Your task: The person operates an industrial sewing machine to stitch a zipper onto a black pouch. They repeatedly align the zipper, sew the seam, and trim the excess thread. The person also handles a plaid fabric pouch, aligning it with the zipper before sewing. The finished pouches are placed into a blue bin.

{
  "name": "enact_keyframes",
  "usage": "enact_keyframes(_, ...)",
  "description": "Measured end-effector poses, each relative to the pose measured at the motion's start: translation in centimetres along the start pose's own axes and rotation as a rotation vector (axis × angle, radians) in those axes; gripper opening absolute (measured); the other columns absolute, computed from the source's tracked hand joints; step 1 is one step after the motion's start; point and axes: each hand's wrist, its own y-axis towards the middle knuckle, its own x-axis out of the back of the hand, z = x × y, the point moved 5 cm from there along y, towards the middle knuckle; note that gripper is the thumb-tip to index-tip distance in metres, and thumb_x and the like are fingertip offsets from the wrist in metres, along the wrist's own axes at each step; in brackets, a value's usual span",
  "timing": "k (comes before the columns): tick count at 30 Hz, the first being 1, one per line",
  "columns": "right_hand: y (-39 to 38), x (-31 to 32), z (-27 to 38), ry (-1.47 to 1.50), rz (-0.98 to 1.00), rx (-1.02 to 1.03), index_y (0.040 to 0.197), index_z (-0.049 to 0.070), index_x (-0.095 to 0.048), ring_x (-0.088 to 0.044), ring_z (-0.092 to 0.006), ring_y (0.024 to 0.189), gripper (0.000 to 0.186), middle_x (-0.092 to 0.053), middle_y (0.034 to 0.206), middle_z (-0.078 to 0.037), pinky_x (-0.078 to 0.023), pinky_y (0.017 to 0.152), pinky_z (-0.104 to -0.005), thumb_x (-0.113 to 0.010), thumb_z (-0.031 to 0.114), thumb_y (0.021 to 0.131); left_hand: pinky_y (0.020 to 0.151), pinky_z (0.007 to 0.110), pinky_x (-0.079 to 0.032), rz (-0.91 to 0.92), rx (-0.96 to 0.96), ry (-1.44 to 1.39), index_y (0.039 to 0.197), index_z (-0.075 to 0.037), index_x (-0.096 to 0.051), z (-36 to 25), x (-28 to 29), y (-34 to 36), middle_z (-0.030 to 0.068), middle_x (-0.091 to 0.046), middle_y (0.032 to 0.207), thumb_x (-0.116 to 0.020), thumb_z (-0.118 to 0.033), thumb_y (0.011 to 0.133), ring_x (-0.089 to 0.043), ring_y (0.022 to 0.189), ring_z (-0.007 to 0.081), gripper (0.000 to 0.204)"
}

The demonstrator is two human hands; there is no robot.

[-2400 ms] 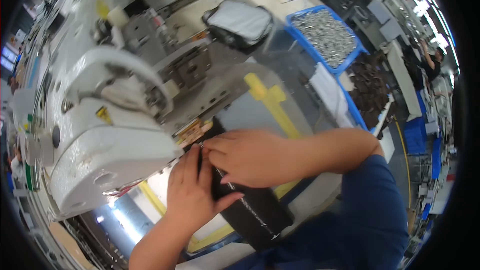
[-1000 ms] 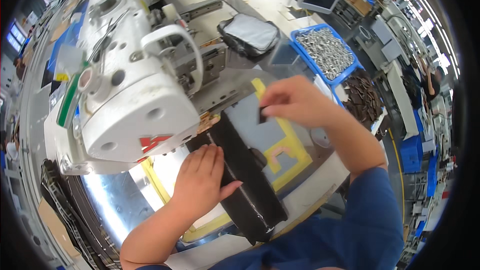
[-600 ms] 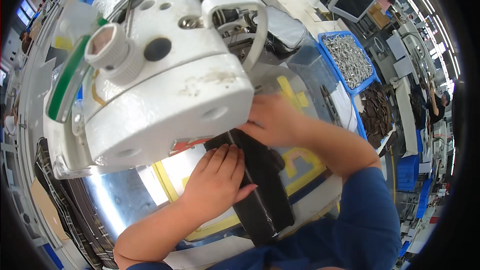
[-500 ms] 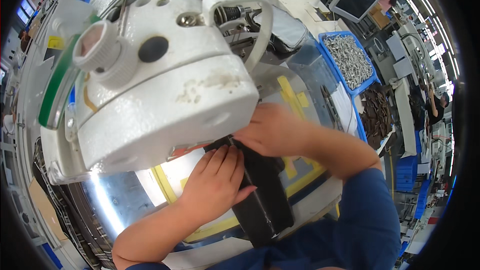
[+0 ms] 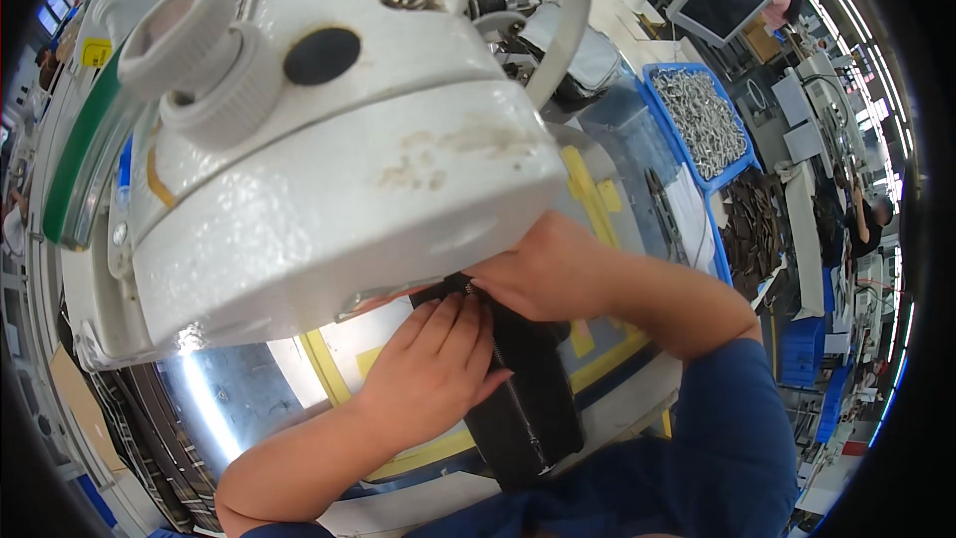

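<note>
A long black piece (image 5: 523,408) with a zipper running down its length lies on the machine bed, its far end under the white sewing machine head (image 5: 349,189). My left hand (image 5: 428,359) rests on its left side, fingers laid flat and together, thumb apart across the black surface. My right hand (image 5: 543,269) is closed at the far right edge of the piece, beside the machine head, fingers curled and partly hidden by it. The needle area is hidden behind the head.
Yellow tape strips (image 5: 594,194) mark the bed. A blue bin of metal zipper pulls or similar small parts (image 5: 697,125) stands at right, with brown pieces (image 5: 752,224) in another bin. Tweezers-like tool (image 5: 662,209) lies nearby. Dark plaid cloth (image 5: 149,438) hangs at left.
The machine head looks larger and nearer as my view has shifted. Both hands stay on the black piece at almost the same spots.
</note>
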Motion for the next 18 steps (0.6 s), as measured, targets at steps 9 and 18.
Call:
enact_keyframes(9, 0.29, 0.11, 0.24, -0.003, -0.010, 0.006, 0.098, 0.005, -0.073, -0.070, -0.0278, 0.104, 0.018, -0.074, 0.116, -0.009, -0.056, 0.094, -0.0400, -0.074, 0.016, 0.084, 0.104, 0.046, -0.052, -0.004, 0.015, -0.008, 0.124, 0.006, -0.069, 0.03, -0.12, -0.04, 0.0211, -0.066, 0.122, -0.080, -0.044, 0.085, -0.065, 0.117, 0.0357, 0.065)
enact_keyframes(18, 0.47, -0.06, -0.10, -0.026, 0.066, 0.044, 0.102, 0.005, -0.073, -0.070, -0.0256, 0.107, 0.020, -0.074, 0.119, -0.006, -0.056, 0.097, -0.0391, -0.073, 0.018, 0.086, 0.104, 0.046, -0.052, 0.005, 0.049, -0.052, 0.125, 0.007, -0.068, 0.28, -0.02, -0.01, 0.0218, -0.066, 0.124, -0.080, -0.044, 0.084, -0.065, 0.117, 0.0369, 0.067)
